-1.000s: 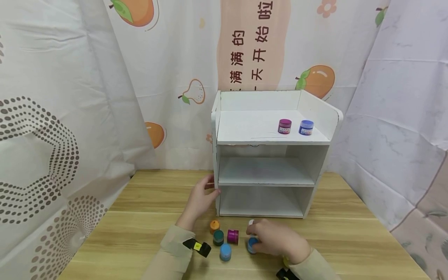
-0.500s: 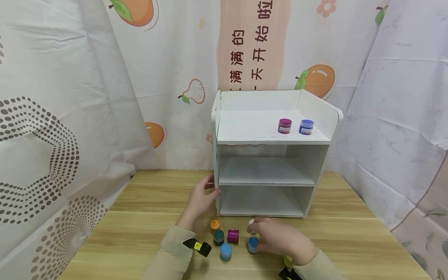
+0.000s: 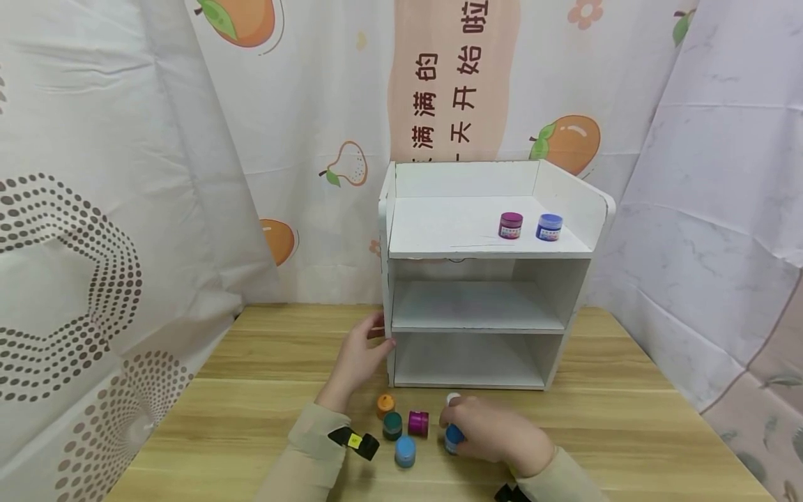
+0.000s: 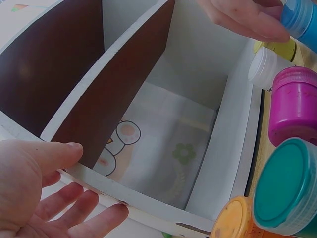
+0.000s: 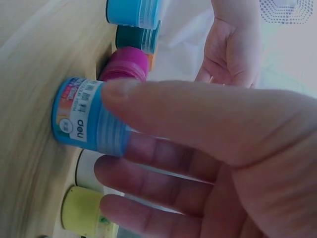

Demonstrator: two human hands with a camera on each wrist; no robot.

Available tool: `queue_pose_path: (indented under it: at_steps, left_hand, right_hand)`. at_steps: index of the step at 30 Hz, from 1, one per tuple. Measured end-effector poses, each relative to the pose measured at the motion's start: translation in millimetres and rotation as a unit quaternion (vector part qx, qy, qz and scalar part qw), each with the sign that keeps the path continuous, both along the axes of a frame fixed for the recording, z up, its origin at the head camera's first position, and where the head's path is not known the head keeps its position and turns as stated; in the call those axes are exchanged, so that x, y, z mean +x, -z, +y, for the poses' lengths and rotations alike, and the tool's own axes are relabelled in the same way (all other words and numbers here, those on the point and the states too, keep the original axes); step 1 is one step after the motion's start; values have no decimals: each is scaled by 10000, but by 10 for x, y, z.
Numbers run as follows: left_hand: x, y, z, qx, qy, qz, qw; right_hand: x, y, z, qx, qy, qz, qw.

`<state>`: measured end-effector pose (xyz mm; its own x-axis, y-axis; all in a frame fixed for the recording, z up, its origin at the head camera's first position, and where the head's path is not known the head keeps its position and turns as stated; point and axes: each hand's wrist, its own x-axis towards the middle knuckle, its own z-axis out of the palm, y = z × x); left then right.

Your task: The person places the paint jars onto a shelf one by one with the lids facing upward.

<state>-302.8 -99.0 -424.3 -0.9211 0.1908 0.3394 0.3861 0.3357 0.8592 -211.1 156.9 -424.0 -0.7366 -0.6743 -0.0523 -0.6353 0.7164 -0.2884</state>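
In the head view my right hand (image 3: 495, 434) is low over the table, at a blue paint jar (image 3: 454, 438). The right wrist view shows that paint jar (image 5: 81, 116) upright on the wood, its lid pinched between thumb and index finger, the other fingers extended. My left hand (image 3: 362, 355) rests against the left side panel of a white shelf unit (image 3: 477, 376). Its thumb lies on the front edge in the left wrist view, and the loosely bent fingers (image 4: 101, 218) touch the outer side.
Near the hands are orange (image 3: 385, 405), dark green (image 3: 392, 426), magenta (image 3: 418, 423), light blue (image 3: 405, 452) and white (image 3: 453, 398) paint jars, plus a yellow jar (image 5: 81, 210). On the top shelf stand purple (image 3: 511, 225) and dark blue (image 3: 548, 227) jars.
My right hand first draws slightly right of the blue paint jar, then comes back left and closes on its lid. The yellow jar is now hidden in the head view. My left hand stays put.
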Motion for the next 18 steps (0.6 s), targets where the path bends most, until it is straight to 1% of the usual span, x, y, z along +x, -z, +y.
queue_pose_path:
  at_steps: [4,9,18]
  left_hand:
    - [10,-15,7,-1,-3,26,10000]
    - [-6,-7,10,-4,-21,9,10000]
    - [-6,4,5,43,9,49,10000]
  right_hand:
    - [-2,11,-3,-11,-10,68,10000]
    - [-3,14,2,-27,-29,111,9999]
    - [-5,42,-13,3,54,15,10000]
